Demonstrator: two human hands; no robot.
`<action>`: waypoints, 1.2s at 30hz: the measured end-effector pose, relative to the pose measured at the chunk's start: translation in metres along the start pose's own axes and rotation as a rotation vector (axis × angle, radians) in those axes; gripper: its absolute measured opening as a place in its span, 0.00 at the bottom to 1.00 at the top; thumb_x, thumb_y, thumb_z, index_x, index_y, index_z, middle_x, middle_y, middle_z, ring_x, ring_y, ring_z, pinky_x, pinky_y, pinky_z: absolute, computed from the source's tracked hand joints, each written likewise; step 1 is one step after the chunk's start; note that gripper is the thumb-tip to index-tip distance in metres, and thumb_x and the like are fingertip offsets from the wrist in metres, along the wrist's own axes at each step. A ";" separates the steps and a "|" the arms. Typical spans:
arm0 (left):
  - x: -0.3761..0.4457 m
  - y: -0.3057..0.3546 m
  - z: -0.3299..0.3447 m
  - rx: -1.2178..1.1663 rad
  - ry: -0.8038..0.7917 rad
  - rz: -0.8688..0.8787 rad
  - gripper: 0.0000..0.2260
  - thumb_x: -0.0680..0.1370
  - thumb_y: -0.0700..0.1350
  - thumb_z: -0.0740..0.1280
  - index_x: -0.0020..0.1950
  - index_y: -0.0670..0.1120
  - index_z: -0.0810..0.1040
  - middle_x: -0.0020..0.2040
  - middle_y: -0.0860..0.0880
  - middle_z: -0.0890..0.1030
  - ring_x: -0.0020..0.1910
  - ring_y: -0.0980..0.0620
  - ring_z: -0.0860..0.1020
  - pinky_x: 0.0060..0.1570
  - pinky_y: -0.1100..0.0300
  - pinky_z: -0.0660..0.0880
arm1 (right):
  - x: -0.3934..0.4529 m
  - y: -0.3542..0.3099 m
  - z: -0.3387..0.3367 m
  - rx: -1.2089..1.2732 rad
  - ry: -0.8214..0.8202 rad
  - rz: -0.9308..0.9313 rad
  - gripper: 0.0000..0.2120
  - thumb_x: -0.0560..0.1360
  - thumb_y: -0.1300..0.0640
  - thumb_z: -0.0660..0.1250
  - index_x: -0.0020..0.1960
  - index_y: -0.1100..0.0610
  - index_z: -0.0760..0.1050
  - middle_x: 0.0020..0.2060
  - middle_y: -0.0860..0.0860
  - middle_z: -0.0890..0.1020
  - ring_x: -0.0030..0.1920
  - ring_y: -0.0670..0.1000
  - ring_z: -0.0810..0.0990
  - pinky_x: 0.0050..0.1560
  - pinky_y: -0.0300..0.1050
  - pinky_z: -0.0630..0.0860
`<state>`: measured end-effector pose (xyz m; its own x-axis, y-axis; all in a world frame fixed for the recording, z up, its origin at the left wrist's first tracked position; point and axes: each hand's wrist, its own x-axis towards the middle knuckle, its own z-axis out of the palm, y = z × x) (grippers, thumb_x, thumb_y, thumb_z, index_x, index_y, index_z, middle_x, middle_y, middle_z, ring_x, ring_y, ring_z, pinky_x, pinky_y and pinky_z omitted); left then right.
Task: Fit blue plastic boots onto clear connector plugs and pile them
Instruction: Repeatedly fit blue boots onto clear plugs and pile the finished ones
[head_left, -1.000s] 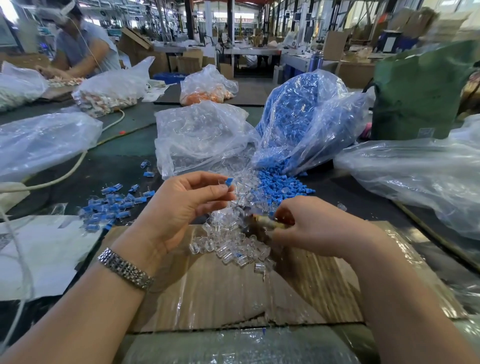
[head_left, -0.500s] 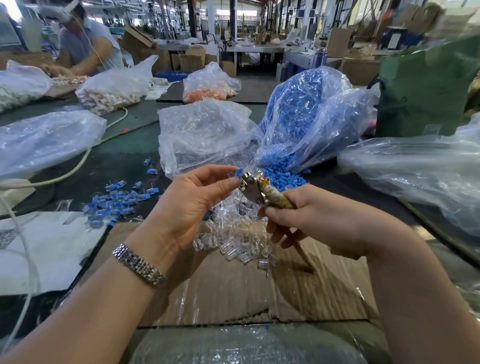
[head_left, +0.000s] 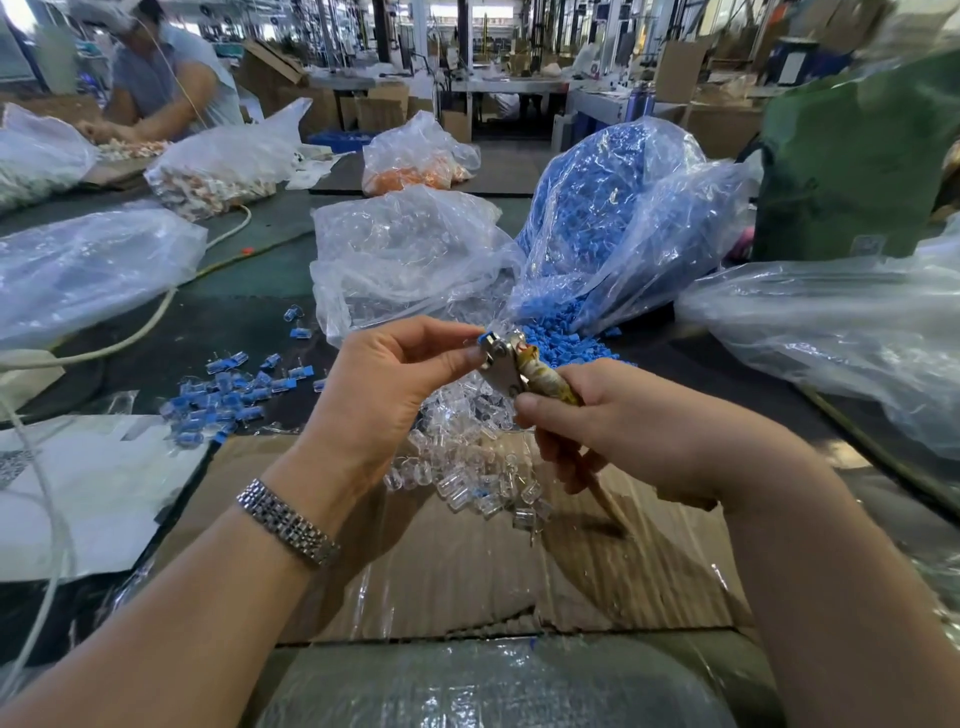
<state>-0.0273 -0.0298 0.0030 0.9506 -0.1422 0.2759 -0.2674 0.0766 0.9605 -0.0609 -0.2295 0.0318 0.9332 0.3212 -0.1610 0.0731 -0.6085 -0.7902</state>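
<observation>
My left hand (head_left: 387, 387) pinches a blue boot with a clear plug (head_left: 485, 340) between thumb and fingertips, held against the metal jaws of a pair of pliers (head_left: 511, 366). My right hand (head_left: 618, 431) grips the pliers' taped handles. Below the hands lies a heap of clear connector plugs (head_left: 467, 462) on taped cardboard (head_left: 467, 566). Loose blue boots (head_left: 563, 343) spill from a blue-filled bag (head_left: 618, 218). A pile of fitted blue-and-clear plugs (head_left: 228, 397) lies to the left.
A clear bag of plugs (head_left: 410, 260) stands behind the hands. Other plastic bags lie at left (head_left: 93, 270) and right (head_left: 841, 327). A white cable (head_left: 140, 332) crosses the dark table. Another person (head_left: 161, 88) works at the far left. A green bag (head_left: 857, 156) stands at right.
My right hand rose from the plug heap with the pliers and brought their jaws up to the blue piece in my left hand, which stayed raised.
</observation>
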 end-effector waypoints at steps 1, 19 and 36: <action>0.000 -0.001 0.000 -0.005 0.007 0.008 0.10 0.69 0.40 0.75 0.51 0.44 0.86 0.48 0.48 0.88 0.51 0.53 0.85 0.49 0.68 0.78 | 0.001 0.000 0.001 -0.003 0.011 -0.007 0.17 0.84 0.50 0.61 0.47 0.64 0.73 0.32 0.53 0.78 0.29 0.51 0.79 0.30 0.40 0.76; -0.001 -0.002 -0.006 -0.010 -0.065 -0.012 0.09 0.70 0.43 0.75 0.48 0.49 0.88 0.49 0.47 0.88 0.53 0.50 0.85 0.54 0.64 0.79 | 0.007 0.010 -0.005 0.047 -0.056 0.007 0.19 0.83 0.46 0.62 0.48 0.63 0.77 0.32 0.55 0.80 0.31 0.56 0.82 0.35 0.47 0.81; 0.001 -0.003 -0.002 -0.274 -0.060 -0.132 0.09 0.66 0.39 0.74 0.45 0.46 0.88 0.50 0.43 0.87 0.53 0.48 0.85 0.53 0.58 0.82 | 0.003 0.009 -0.014 0.098 -0.124 0.000 0.14 0.83 0.49 0.63 0.54 0.60 0.78 0.41 0.57 0.87 0.43 0.57 0.87 0.50 0.53 0.84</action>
<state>-0.0257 -0.0286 0.0007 0.9611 -0.2257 0.1590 -0.0821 0.3160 0.9452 -0.0531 -0.2440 0.0322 0.8822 0.4122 -0.2276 0.0331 -0.5365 -0.8432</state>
